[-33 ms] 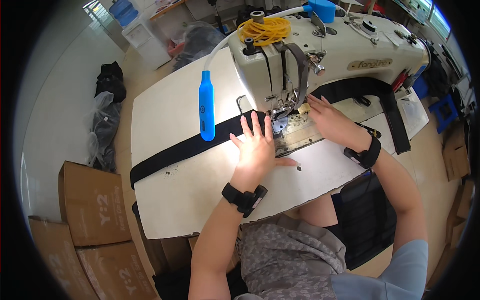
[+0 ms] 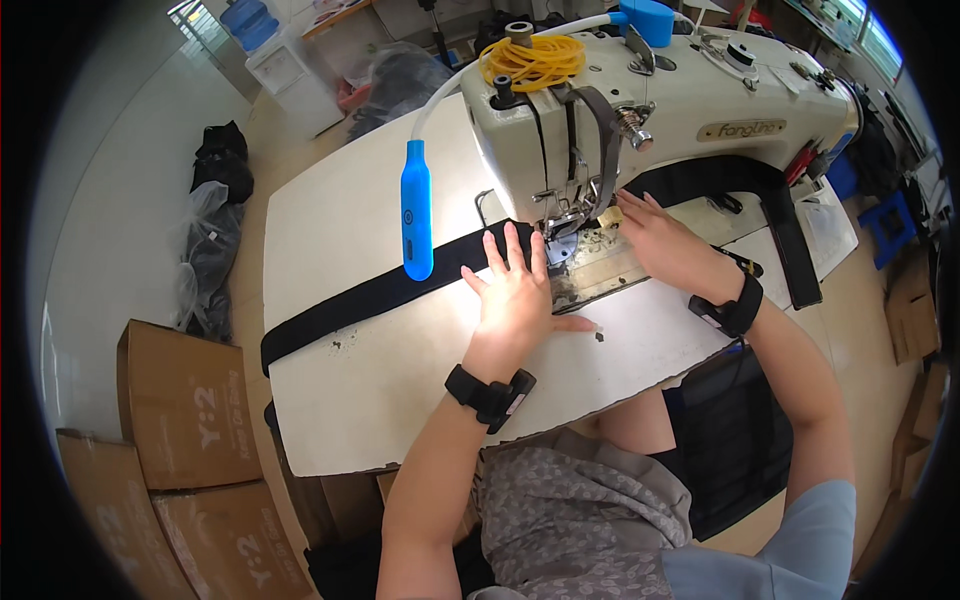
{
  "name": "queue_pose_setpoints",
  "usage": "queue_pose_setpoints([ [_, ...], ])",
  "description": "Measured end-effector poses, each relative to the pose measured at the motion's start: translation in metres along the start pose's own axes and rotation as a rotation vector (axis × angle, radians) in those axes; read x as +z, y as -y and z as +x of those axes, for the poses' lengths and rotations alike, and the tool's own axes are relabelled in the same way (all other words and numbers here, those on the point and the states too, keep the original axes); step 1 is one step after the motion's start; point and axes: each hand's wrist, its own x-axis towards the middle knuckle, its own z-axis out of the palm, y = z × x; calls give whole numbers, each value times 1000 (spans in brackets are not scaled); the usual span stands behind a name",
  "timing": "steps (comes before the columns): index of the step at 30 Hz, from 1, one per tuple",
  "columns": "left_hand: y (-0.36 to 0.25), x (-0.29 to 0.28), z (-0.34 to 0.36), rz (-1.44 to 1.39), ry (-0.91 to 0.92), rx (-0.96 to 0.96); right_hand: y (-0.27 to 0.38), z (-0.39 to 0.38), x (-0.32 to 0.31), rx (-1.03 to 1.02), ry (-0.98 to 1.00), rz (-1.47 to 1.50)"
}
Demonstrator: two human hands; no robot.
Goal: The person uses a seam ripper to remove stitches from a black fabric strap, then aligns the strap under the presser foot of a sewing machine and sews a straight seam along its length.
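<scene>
My left hand (image 2: 512,290) lies flat with fingers spread, its fingertips on a long black fabric strip (image 2: 380,295). This strip runs from the left table edge to the needle area of a cream sewing machine (image 2: 680,85). My right hand (image 2: 675,245) reaches in beside the presser foot (image 2: 565,222), with fingers stretched out and some tips hidden. Those fingers are by a small yellowish piece (image 2: 609,217) and the near end of a black band (image 2: 715,175), which bends round under the machine arm and hangs over the right table edge.
A blue lamp (image 2: 417,210) hangs over the strip. Yellow cord (image 2: 535,62) lies coiled on the machine head. Black-and-yellow snips (image 2: 740,262) rest by my right wrist. Cardboard boxes (image 2: 190,410) stand at the left; a blue stool (image 2: 890,228) stands at the right.
</scene>
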Motion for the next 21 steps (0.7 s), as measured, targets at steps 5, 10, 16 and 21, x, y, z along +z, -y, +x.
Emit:
queue_pose_setpoints([
  [5,1,-1,0,-7,-3,7,1,2,-3,-2,6,31],
  [10,4,4,-2,2,-21,-10,6,3,-7,-3,35,52],
  [16,5,12,2,-76,-22,39,3,-3,-15,3,-16,173],
  [21,32,11,-16,-155,-103,109,-10,-27,-22,38,-85,208],
])
